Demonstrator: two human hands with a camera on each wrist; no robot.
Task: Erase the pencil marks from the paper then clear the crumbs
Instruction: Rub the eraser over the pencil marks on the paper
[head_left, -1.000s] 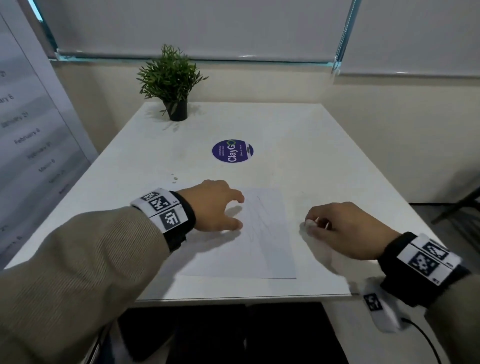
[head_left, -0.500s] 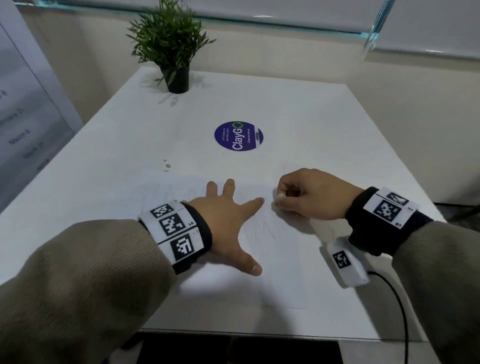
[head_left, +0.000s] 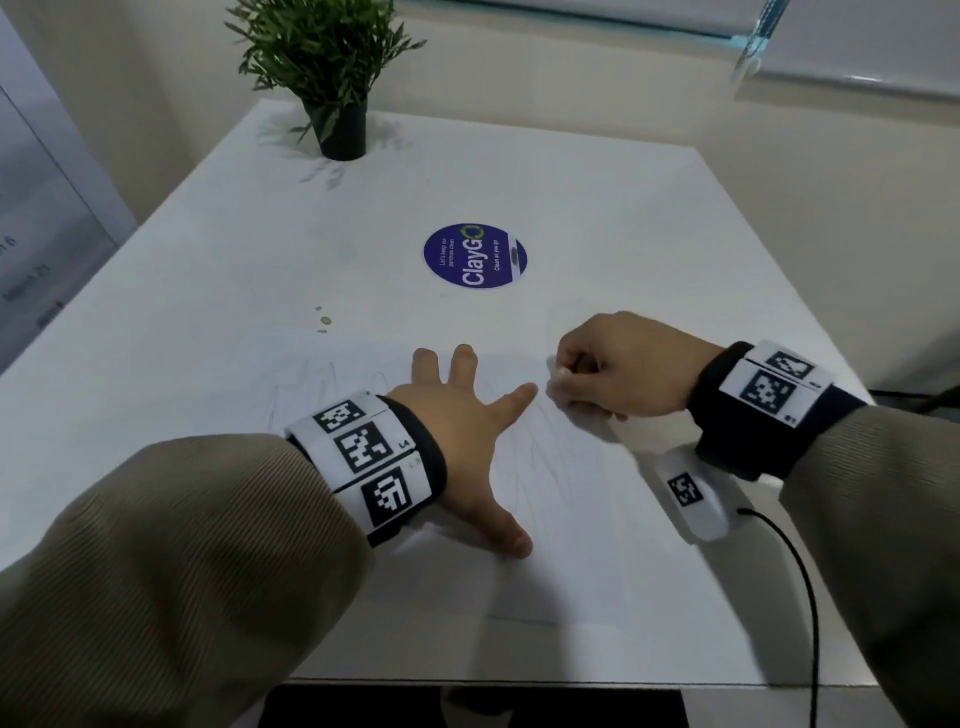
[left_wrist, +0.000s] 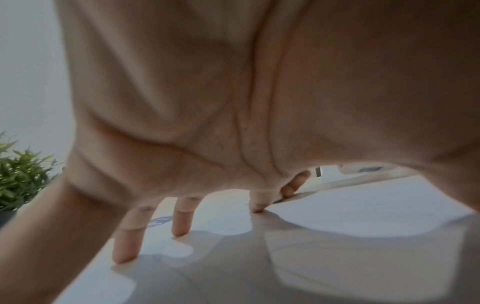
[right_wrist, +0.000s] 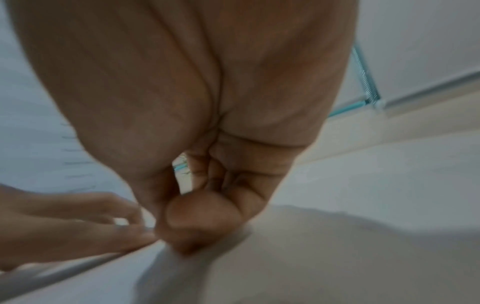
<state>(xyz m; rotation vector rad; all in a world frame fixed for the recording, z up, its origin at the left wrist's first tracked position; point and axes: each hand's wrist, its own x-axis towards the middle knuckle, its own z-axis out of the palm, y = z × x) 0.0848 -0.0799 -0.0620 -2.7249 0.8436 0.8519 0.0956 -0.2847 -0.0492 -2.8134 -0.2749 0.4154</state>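
I'm sitting at a plain white table (head_left: 597, 218) in what looks like an office pantry or break room: a round purple ClayGo sticker (head_left: 475, 256) reads "Clean as you go", a small potted plant (head_left: 324, 62) stands at the far edge, roller blinds (head_left: 857, 41) cover the window, and a frosted panel (head_left: 31, 249) on my left carries printed dates.

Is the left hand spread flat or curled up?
Spread flat: the left hand presses the paper with straight, splayed fingers, tips touching the sheet.

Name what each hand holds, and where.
Right hand pinches a small white eraser at its fingertips; left hand holds nothing, pressing flat on the paper.
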